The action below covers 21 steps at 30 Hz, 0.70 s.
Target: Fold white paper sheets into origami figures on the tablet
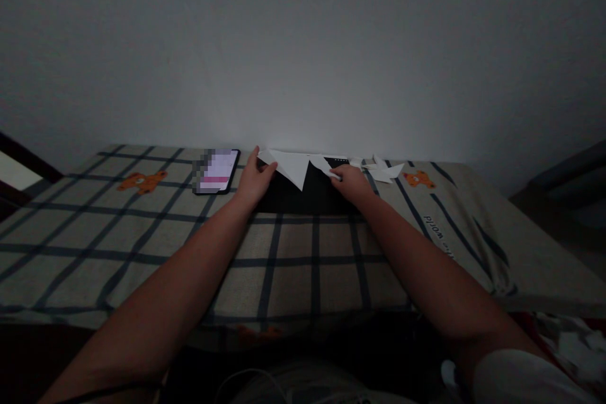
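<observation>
From the head camera, both arms are reaching forward across a desk (142,246) that is wearing a checked cloth with dark lines and small orange bear prints. The left hand (254,180) is pinching the left corner of a folded white paper (290,166) between thumb and fingers, its thumb lying on top of the sheet. The right hand (351,182) is gripping the other end of the same paper with its fingertips, just at the point where the sheet narrows. The paper is stretching between the two hands, a triangular flap hanging down from it, and it is lying over a black mat (307,196) that is sitting directly under and between both hands.

Just to the left of the left hand, a smartphone (216,171) is resting flat with its screen glowing. Just beyond the right hand, towards the wall, several white paper scraps (384,170) are lying in a loose cluster on the cloth, apart from the held sheet.
</observation>
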Available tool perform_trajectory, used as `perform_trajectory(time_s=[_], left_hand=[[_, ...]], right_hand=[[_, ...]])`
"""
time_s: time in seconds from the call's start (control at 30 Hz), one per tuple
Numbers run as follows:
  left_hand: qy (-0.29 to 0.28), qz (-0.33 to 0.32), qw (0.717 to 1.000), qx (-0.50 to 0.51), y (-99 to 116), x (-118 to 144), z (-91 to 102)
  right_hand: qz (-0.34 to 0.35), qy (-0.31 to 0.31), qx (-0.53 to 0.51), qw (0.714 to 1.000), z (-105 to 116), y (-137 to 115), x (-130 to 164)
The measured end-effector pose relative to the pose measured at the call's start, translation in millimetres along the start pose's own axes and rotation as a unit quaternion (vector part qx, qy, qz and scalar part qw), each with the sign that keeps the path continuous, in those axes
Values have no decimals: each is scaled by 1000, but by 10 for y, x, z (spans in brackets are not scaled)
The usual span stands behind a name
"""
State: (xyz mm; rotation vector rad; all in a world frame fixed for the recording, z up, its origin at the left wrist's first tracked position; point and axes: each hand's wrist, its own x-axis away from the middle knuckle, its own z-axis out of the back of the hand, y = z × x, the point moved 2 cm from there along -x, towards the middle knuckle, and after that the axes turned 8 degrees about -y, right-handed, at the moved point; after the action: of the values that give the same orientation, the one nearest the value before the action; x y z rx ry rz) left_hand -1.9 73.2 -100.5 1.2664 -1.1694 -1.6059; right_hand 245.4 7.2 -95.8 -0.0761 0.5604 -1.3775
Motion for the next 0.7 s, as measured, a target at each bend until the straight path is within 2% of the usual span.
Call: perform_trajectory(time_s=[0.1,0.17,0.27,0.33,0.37,0.47,0.53,0.63,0.7], left_hand=[[4,-7,999,-33,50,8,-7],[41,-31,996,-74,120,28,27],[106,-109,976,-154,301,109,80],[89,-158,967,-176,436,187,57],[51,-165,969,-175,491,225,19],[-81,-119,984,-110,579,326,-156],[-122,-53,991,-19,578,368,-264],[-119,26,990,73,532,377,-341],[-110,56,987,107,491,357,-336]], right_hand=[[-49,54,-66,995,85,-7,8],[-64,103,-116,986,145,-25,19],[-18,169,-160,972,217,-122,44],[30,181,-159,970,240,-233,68],[48,179,-155,970,243,-294,81],[104,184,-132,969,243,-478,131],[151,166,-112,968,232,-585,165],[209,109,-75,969,201,-694,206],[241,77,-62,965,178,-732,227]])
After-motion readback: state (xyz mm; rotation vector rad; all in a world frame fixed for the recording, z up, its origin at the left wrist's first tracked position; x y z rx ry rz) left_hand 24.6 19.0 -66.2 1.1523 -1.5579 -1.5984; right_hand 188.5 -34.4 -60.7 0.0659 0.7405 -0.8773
